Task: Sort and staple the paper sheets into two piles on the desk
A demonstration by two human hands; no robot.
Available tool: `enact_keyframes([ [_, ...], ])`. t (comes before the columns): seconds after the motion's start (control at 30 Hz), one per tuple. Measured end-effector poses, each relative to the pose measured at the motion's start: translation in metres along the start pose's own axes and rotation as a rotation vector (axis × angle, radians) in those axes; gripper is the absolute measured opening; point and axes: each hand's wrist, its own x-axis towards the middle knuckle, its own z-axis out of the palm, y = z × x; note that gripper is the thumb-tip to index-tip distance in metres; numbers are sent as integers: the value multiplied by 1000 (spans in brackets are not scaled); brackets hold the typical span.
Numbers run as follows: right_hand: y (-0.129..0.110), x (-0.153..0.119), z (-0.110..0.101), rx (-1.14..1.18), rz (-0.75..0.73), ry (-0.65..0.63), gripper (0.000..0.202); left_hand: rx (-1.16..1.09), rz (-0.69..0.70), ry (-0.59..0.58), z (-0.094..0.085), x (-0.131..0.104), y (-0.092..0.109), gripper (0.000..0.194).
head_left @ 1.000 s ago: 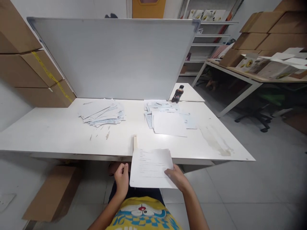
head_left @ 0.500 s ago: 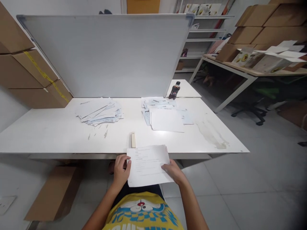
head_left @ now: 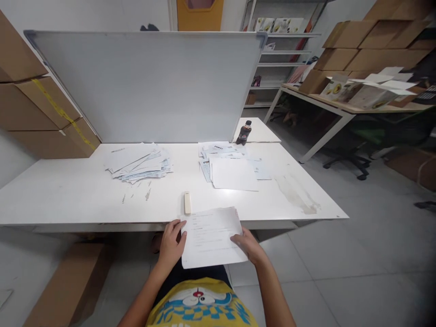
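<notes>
Well beyond the held paper (head_left: 211,240), a bottle (head_left: 243,135) contains dark drink (head_left: 245,128).

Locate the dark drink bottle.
Head view, right of centre: the bottle stands beside the whiteboard's lower-right corner, just beyond the right-hand paper pile.

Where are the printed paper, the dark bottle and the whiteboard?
Printed paper (head_left: 211,238), head view: middle of the page.
Dark bottle (head_left: 243,134), head view: its labelled side.
Whiteboard (head_left: 150,86), head view: middle of its panel.
</notes>
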Motion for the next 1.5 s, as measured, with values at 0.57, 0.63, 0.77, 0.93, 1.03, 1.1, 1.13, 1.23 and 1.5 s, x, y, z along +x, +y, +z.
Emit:
enact_keyframes([
  [0.57,-6,16,-1,-37,-82,92,52,133,142,-20,0,25,10,57],
  [0.63,-7,18,1,-37,-99,89,52,158,162,-38,2,28,10,56],
  [0.77,-7,21,3,-43,-99,87,52,256,183,-9,9,27,10,49],
  [0.93,-14,18,9,-54,-77,119,53,301,197,-25,13,24,10,53],
  [1.03,-28,14,13,-159,-136,103,50,274,205,-22,10,28,11,50],
  [1.1,-42,12,12,-251,-179,79,47,258,201,-21,7,31,13,46],
  [1.13,-49,12,10,-296,-201,68,47,250,196,-20,5,32,13,44],
  [1.23,-72,18,-7,-397,-283,106,50,216,183,-12,4,34,15,43],
  [1.5,-131,88,-60,-872,-385,617,65,186,232,64,7,38,8,41],
])
